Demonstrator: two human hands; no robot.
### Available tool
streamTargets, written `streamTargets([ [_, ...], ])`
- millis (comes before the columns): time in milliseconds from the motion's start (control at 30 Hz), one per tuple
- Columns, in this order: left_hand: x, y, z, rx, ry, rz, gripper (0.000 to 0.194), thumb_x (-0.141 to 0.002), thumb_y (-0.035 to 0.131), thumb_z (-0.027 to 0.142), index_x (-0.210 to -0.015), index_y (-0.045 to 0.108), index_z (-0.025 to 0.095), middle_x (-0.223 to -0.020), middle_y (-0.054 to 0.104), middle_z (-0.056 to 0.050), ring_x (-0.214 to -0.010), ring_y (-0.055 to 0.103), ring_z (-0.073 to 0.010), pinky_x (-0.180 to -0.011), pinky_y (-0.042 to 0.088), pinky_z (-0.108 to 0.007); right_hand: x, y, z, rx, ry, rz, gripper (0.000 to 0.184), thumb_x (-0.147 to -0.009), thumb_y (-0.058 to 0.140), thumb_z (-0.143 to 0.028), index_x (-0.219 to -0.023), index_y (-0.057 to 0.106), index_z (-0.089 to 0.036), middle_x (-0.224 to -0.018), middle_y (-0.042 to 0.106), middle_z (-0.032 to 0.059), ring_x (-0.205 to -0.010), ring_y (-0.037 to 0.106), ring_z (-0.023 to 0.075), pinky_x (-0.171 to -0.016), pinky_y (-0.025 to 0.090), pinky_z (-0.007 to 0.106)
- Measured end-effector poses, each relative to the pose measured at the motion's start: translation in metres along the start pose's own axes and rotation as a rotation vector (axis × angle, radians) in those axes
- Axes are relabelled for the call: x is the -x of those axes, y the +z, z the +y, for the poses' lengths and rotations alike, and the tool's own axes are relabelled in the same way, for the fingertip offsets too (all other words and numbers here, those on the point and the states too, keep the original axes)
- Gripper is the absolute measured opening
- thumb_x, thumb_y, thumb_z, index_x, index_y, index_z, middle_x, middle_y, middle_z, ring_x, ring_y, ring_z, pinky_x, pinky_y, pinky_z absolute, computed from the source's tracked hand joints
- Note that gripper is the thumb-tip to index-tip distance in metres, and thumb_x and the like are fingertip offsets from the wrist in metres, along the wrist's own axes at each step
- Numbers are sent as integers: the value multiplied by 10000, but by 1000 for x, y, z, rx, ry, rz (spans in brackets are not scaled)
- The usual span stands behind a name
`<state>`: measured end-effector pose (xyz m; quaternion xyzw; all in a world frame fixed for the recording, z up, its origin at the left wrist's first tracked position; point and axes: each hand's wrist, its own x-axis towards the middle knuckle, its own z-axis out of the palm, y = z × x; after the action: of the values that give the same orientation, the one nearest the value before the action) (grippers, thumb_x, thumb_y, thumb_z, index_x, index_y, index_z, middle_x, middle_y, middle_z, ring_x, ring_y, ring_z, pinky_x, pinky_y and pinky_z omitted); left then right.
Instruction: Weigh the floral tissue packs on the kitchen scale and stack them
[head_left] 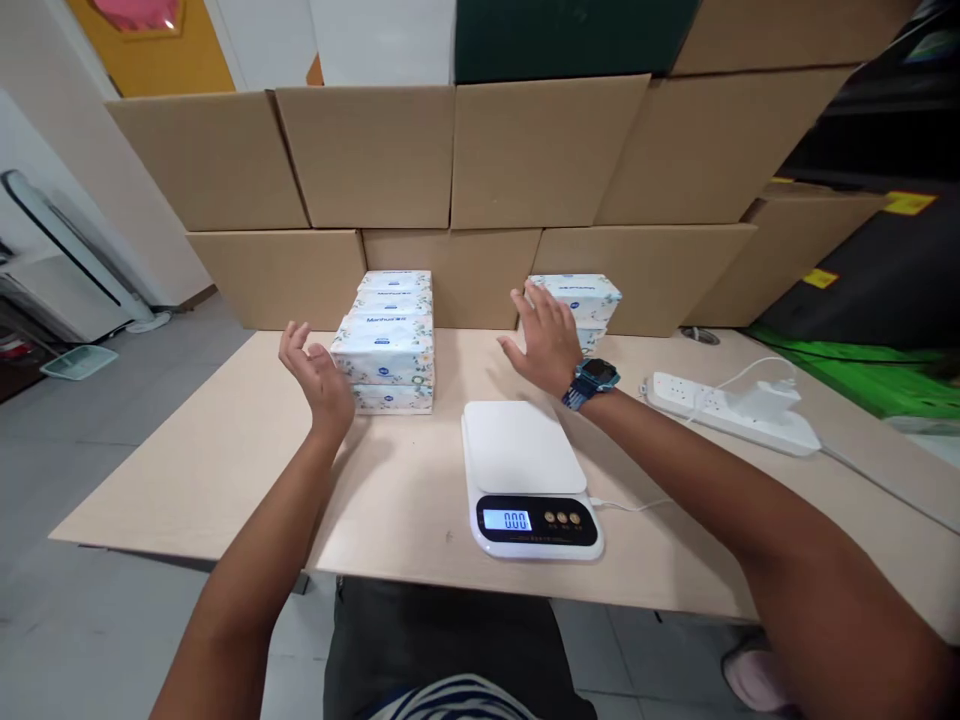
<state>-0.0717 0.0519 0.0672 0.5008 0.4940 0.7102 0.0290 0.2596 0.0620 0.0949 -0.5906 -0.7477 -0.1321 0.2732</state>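
Note:
My left hand point(319, 380) is raised at the left side of a stack of tissue packs point(384, 350), fingers apart and slightly curled, with nothing in it. That stack runs back in a row toward the boxes, two packs high at its front. My right hand point(549, 338), with a watch on its wrist, is spread in front of a smaller pile of tissue packs point(577, 292) and partly hides it; whether it touches them I cannot tell. Between my arms lies a white digital kitchen scale point(521, 450), its lit display reading 0.00 and its plate bare.
Stacked cardboard boxes point(367, 160) form a wall along the back of the wooden table point(202, 450). At the right lies a white power strip point(735, 415) with a plugged-in adapter and cables. A thin white cable runs from the scale beneath my right forearm.

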Motion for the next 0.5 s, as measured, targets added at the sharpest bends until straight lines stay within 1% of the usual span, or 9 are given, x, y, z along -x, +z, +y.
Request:
streamTargets([
  [67,-3,1,-2,10,-135,9,806,-997,264,905,-1365,552,249,-1577,513,-184,-1585,466,-293,-1357,372,-493,5,1,-22,-30,-73,-38,717,-1038,522,-397,-1690,392,-127,-1814,330,199,-1703,292,393,-1376,241,668],
  [167,-4,1,-8,25,-262,8,773,-1012,258,881,-1342,560,251,-1528,580,-187,-1489,566,-301,-1273,473,-509,7,2,-45,-98,-112,-97,714,-1031,525,-384,-1689,399,-140,-1818,320,195,-1694,312,401,-1383,224,684],
  [267,-4,0,-8,55,-341,0,748,-1011,274,876,-1309,576,261,-1539,598,-184,-1449,604,-314,-1202,533,-501,8,3,-58,-329,-50,-157,756,-1006,566,-385,-1703,384,-158,-1837,276,178,-1717,256,397,-1414,154,670],
  [333,-5,-1,-4,76,-367,-6,724,-1018,287,857,-1292,583,256,-1552,594,-188,-1447,608,-326,-1195,537,-513,10,5,-63,-502,5,-186,803,-989,601,-417,-1720,355,-192,-1843,265,162,-1731,221,385,-1420,164,657],
  [367,-6,-1,-1,85,-373,-8,713,-1023,292,845,-1295,583,253,-1562,588,-189,-1456,601,-331,-1210,524,-523,12,8,-66,-566,27,-197,842,-989,609,-449,-1739,308,-214,-1848,253,159,-1730,230,380,-1413,205,655],
  [400,-7,-2,1,93,-376,-10,705,-1027,296,836,-1304,581,253,-1571,581,-188,-1469,590,-333,-1232,505,-532,15,11,-68,-612,47,-207,898,-994,608,-494,-1764,227,-234,-1855,225,160,-1723,259,376,-1396,264,653],
  [467,-7,-3,7,107,-374,-18,701,-1032,300,829,-1331,578,258,-1582,572,-182,-1501,563,-330,-1272,466,-535,22,19,-74,-699,88,-221,1038,-1003,589,-595,-1789,-7,-272,-1874,132,168,-1707,311,364,-1351,373,639],
  [500,-6,-3,10,115,-370,-26,705,-1034,300,829,-1343,577,259,-1582,572,-179,-1516,551,-325,-1286,453,-525,26,23,-77,-749,110,-224,1105,-1002,578,-642,-1776,-124,-282,-1880,78,171,-1711,306,356,-1335,405,628],
])
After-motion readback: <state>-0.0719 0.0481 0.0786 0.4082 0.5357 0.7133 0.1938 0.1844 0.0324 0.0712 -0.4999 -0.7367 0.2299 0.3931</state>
